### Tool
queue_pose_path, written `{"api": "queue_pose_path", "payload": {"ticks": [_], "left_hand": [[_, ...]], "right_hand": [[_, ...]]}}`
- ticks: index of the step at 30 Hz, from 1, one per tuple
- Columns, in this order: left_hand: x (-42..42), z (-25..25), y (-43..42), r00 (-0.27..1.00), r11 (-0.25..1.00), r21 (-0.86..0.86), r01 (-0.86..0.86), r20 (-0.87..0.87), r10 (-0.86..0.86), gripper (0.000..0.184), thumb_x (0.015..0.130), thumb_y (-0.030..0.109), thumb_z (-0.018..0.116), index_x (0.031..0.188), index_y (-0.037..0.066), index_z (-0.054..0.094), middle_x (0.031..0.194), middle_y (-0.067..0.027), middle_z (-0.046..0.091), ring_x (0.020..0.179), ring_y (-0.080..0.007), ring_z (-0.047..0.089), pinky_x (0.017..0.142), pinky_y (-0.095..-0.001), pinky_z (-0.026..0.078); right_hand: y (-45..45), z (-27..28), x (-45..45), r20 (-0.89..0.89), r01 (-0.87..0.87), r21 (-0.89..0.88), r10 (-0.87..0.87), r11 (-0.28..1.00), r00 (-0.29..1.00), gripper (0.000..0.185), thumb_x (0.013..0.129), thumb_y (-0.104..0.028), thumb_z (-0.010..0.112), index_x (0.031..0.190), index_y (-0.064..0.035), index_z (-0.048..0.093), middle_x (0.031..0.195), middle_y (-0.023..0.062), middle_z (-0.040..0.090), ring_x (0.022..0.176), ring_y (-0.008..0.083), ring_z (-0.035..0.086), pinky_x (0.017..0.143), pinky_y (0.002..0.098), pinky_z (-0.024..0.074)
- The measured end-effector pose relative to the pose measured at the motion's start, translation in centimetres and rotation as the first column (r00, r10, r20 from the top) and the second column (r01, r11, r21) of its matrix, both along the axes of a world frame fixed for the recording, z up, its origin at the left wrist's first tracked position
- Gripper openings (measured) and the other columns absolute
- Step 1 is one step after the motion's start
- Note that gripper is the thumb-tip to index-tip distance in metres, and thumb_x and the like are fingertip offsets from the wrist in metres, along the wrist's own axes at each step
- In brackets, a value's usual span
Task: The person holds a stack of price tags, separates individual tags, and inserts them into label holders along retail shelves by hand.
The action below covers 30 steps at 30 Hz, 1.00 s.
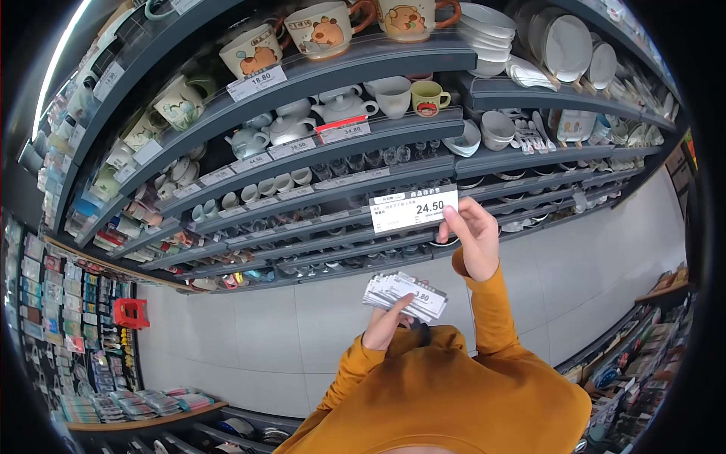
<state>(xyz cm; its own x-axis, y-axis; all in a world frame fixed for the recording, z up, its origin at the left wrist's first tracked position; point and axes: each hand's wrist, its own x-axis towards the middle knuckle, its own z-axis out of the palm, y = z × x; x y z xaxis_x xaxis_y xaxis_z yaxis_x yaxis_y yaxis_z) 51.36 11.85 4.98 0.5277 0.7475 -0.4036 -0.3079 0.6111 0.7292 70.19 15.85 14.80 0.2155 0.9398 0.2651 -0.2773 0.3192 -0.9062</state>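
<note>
Between its thumb and fingers, my right hand (475,236) pinches one price tag (414,210) by its right end. The tag reads 24.50 and is held up in front of the lower shelves. Lower down, close to my body, my left hand (388,324) is closed on a fanned stack of price tags (406,296), the thumb lying over the top one, which shows 3.80. The fingers beneath the stack are mostly hidden. White teapots (344,104) and a yellow-green mug (429,98) stand on a shelf beyond the raised tag.
Curved grey shelves carry bear-print mugs (321,30), stacked white bowls (486,38) and plates (569,48). A shelf label (257,82) reads 18.80. A red plastic stool (131,312) stands on the tiled floor (257,333) at left, beside hanging packaged goods (68,303). More stocked shelves (628,386) are at lower right.
</note>
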Motion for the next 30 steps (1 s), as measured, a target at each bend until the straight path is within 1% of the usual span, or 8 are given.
{"api": "queue_pose_path", "payload": {"ticks": [1,4,7,10,14,17,20,30], "left_hand": [[0.4,0.1,0.1,0.999,0.998,0.054,0.042,-0.013,-0.041,0.04,0.093,0.014,0.052,0.131,0.003,0.042,0.128,-0.0108,0.056,0.094,-0.0114,0.06,0.063,-0.0221,0.043],[1.2,0.6,0.1,0.999,0.997,0.064,0.039,0.006,-0.039,0.044,0.092,0.013,0.053,0.133,0.004,0.039,0.129,-0.0106,0.055,0.096,-0.0116,0.06,0.064,-0.0217,0.043],[1.0,0.5,-0.2,0.999,0.998,0.06,0.031,0.021,-0.032,0.045,0.094,0.014,0.051,0.135,0.003,0.038,0.129,-0.0092,0.055,0.091,-0.0081,0.06,0.064,-0.0195,0.044],[0.3,-0.6,-0.5,0.999,0.999,0.025,0.037,-0.001,-0.037,0.046,0.094,0.014,0.051,0.137,0.003,0.036,0.129,-0.0098,0.055,0.093,-0.0094,0.06,0.063,-0.0195,0.044],[0.1,-1.3,-1.0,1.0,0.999,-0.038,0.008,-0.03,-0.009,0.038,0.094,0.017,0.054,0.128,0.004,0.043,0.124,-0.0112,0.058,0.088,-0.0089,0.061,0.057,-0.0188,0.043],[0.0,-1.5,-0.9,0.996,0.997,-0.066,0.041,-0.072,-0.046,0.038,0.092,0.018,0.057,0.126,0.005,0.045,0.119,-0.009,0.061,0.087,-0.0065,0.059,0.056,-0.0182,0.037],[0.4,-1.1,-0.6,0.994,0.997,-0.052,0.051,-0.092,-0.056,0.035,0.092,0.02,0.057,0.123,0.006,0.047,0.114,-0.0082,0.063,0.082,-0.0051,0.059,0.053,-0.0177,0.035],[1.2,-0.5,-0.2,0.992,0.996,-0.018,0.089,-0.089,-0.09,0.026,0.094,0.021,0.056,0.114,0.005,0.055,0.106,-0.0039,0.065,0.075,-0.0032,0.058,0.053,-0.017,0.038]], "right_hand": [[0.0,-0.2,-0.1,-0.008,0.004,0.004,-0.004,1.0,1.0,0.01,0.093,-0.007,0.056,0.087,0.0015,0.057,0.071,0.0043,0.06,0.065,0.0084,0.054,0.061,0.0224,0.0433],[0.0,-0.3,-0.1,-0.02,0.012,0.005,-0.012,1.0,1.0,0.01,0.093,-0.007,0.056,0.088,0.0016,0.057,0.07,0.0044,0.059,0.064,0.0086,0.054,0.061,0.0225,0.0433],[-0.2,-0.3,0.2,-0.012,0.019,0.0,-0.019,1.0,1.0,0.009,0.093,-0.007,0.056,0.089,0.0017,0.056,0.07,0.0046,0.059,0.065,0.0088,0.054,0.061,0.0227,0.0435],[-0.6,-0.4,0.6,-0.011,0.031,0.002,-0.031,1.0,0.999,0.009,0.093,-0.007,0.056,0.089,0.0017,0.056,0.071,0.0047,0.059,0.065,0.0088,0.054,0.062,0.0228,0.0437],[-0.9,-0.6,1.2,-0.028,0.041,-0.003,-0.041,0.999,0.999,0.009,0.093,-0.006,0.056,0.089,0.0017,0.056,0.072,0.0046,0.059,0.065,0.0087,0.054,0.062,0.0228,0.0438],[-1.2,-0.9,1.6,-0.041,0.049,-0.011,-0.05,0.999,0.998,0.009,0.093,-0.006,0.055,0.089,0.0016,0.056,0.072,0.0045,0.059,0.065,0.0086,0.054,0.062,0.0228,0.0439],[-1.2,-0.8,1.9,-0.047,0.059,-0.021,-0.06,0.998,0.997,0.009,0.093,-0.006,0.055,0.089,0.0015,0.056,0.072,0.0044,0.059,0.065,0.0086,0.054,0.062,0.0227,0.0439],[-1.0,-1.2,1.9,-0.052,0.086,-0.021,-0.087,0.996,0.995,0.01,0.093,-0.007,0.056,0.089,0.0014,0.056,0.071,0.0048,0.059,0.064,0.009,0.054,0.062,0.0231,0.0441]]}}
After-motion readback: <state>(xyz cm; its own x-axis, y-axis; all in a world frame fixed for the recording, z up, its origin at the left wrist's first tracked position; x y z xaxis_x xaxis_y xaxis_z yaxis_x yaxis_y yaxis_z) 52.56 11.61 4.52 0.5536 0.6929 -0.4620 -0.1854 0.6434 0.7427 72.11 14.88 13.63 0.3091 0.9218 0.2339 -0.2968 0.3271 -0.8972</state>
